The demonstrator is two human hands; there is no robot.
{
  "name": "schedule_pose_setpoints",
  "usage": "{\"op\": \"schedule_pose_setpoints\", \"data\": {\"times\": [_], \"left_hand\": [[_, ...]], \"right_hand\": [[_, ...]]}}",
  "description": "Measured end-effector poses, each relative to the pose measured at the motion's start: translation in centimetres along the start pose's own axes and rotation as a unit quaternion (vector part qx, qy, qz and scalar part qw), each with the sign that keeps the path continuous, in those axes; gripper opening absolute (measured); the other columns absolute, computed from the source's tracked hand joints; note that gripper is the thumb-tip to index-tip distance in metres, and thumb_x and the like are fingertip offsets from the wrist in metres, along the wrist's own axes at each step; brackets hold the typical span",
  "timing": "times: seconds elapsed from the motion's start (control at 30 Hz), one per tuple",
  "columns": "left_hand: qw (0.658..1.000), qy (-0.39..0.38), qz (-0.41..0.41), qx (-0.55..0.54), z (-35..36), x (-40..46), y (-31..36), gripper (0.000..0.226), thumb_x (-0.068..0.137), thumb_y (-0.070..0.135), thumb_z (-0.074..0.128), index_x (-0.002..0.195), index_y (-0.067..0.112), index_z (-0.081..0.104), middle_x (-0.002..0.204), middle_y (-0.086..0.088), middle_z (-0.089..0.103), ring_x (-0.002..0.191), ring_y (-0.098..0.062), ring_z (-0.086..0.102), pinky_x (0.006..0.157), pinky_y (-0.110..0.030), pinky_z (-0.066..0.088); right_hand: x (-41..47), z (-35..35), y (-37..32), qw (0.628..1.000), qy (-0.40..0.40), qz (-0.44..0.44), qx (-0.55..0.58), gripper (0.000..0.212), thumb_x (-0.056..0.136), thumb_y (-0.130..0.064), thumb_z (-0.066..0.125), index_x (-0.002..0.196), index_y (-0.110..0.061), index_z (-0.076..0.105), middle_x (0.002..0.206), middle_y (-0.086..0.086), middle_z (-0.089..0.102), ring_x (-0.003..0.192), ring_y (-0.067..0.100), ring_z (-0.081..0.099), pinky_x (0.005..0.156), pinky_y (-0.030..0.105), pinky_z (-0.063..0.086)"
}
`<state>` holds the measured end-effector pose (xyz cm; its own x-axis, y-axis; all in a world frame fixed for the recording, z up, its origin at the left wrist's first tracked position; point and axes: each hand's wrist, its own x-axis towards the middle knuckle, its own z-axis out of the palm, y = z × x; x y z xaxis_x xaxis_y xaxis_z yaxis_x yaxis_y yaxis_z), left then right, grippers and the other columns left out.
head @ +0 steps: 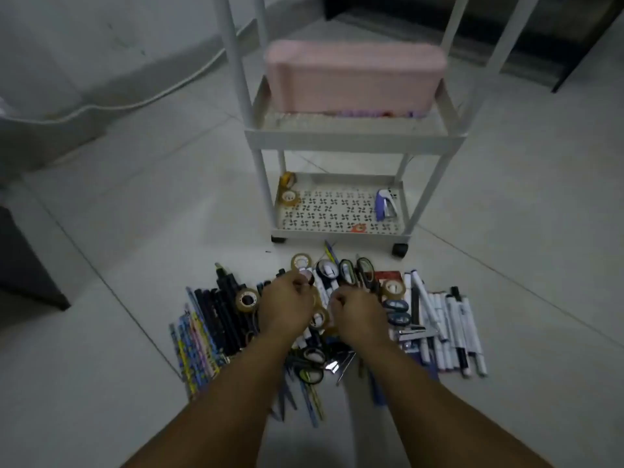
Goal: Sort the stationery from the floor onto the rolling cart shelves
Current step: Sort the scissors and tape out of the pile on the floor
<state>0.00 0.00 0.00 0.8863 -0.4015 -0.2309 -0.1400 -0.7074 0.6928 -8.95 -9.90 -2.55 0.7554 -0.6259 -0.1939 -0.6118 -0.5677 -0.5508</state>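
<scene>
Both hands are down in the pile of stationery on the pale tiled floor [135,231], fingers curled in. The left hand [287,307] looks like it's pinching a small roll of clear tape [306,276] at its fingertips, though it's blurry there. The right hand [359,310] is clenched over the middle of the heap, knuckles up; I honestly can't tell if it's got anything in it.

Counting what's still on the floor: loose brownish tape rolls, I get four clear ones, at 12 o'clock of the left hand [301,261], at 9 o'clock of it [247,299], between the two wrists [319,319] and at 2 o'clock of the right hand [392,289]. Black-handled scissors [356,273] at 12 o'clock of the right hand, at least two pairs there, and another black-handled pair [309,363] down at 6 o'clock between the forearms. White marker pens [449,329] at 3 o'clock, a dozen-ish, too packed to count properly. Black pens [223,315] and patterned pencils [194,349] at 9 o'clock, same problem.

The white metal rolling cart [351,138] sits at 12 o'clock of the pile. Its bottom shelf [337,214] has two tape rolls [288,190] at the left end and one purple stapler [386,204] at the right. The shelf above carries one pink plastic box [354,77].
</scene>
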Motion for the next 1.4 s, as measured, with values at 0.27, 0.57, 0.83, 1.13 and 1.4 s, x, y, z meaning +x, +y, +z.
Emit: {"op": "schedule_pose_setpoints", "data": {"times": [0.27, 0.57, 0.83, 1.13, 1.4], "left_hand": [[0.999, 0.036, 0.003, 0.038, 0.9, 0.3, -3.9, 0.022, 0.096, 0.014, 0.049, 0.107, 0.015, 0.068, 0.083, -0.011, 0.070, 0.062, -0.024, 0.058, 0.054, -0.026, 0.042], [0.999, 0.037, -0.003, -0.025, 0.8, 1.1, -5.4, 0.021, 0.094, 0.008, 0.051, 0.102, 0.011, 0.070, 0.086, -0.009, 0.069, 0.064, -0.013, 0.056, 0.066, -0.026, 0.050], [0.995, 0.011, 0.004, -0.099, 1.2, 0.6, -4.4, 0.024, 0.094, 0.042, 0.056, 0.087, 0.024, 0.070, 0.072, 0.005, 0.068, 0.068, -0.011, 0.063, 0.060, -0.025, 0.048], [0.979, 0.051, -0.060, -0.188, 0.6, 1.6, -5.5, 0.021, 0.093, 0.025, 0.062, 0.103, 0.010, 0.073, 0.087, -0.007, 0.074, 0.076, -0.016, 0.069, 0.067, -0.025, 0.054], [0.966, 0.103, -0.139, -0.193, 0.2, 2.6, -6.6, 0.027, 0.094, 0.030, 0.059, 0.103, 0.010, 0.073, 0.084, -0.010, 0.073, 0.079, -0.026, 0.068, 0.072, -0.030, 0.053]], "right_hand": [[0.9, 2.9, 1.3, 0.995, 0.058, -0.067, -0.033, 0.022, 0.091, -0.030, 0.054, 0.091, -0.018, 0.073, 0.081, 0.004, 0.071, 0.077, 0.025, 0.064, 0.064, 0.035, 0.051], [2.4, 3.8, -1.0, 0.996, 0.044, -0.006, -0.079, 0.029, 0.089, -0.044, 0.052, 0.098, -0.025, 0.071, 0.094, 0.001, 0.071, 0.098, 0.027, 0.060, 0.079, 0.035, 0.039], [2.6, 1.8, -0.6, 0.990, -0.002, 0.054, 0.129, 0.020, 0.081, -0.039, 0.066, 0.095, -0.026, 0.071, 0.089, -0.007, 0.070, 0.082, 0.014, 0.064, 0.076, 0.035, 0.055], [3.9, 2.5, -1.1, 0.988, 0.010, -0.040, 0.148, 0.023, 0.094, -0.030, 0.056, 0.112, -0.026, 0.070, 0.103, 0.000, 0.071, 0.089, 0.016, 0.064, 0.074, 0.030, 0.053], [4.5, 4.2, 0.0, 0.985, 0.013, -0.130, -0.110, 0.031, 0.085, -0.014, 0.059, 0.112, -0.025, 0.069, 0.126, 0.011, 0.055, 0.106, 0.034, 0.053, 0.085, 0.037, 0.046]]}}
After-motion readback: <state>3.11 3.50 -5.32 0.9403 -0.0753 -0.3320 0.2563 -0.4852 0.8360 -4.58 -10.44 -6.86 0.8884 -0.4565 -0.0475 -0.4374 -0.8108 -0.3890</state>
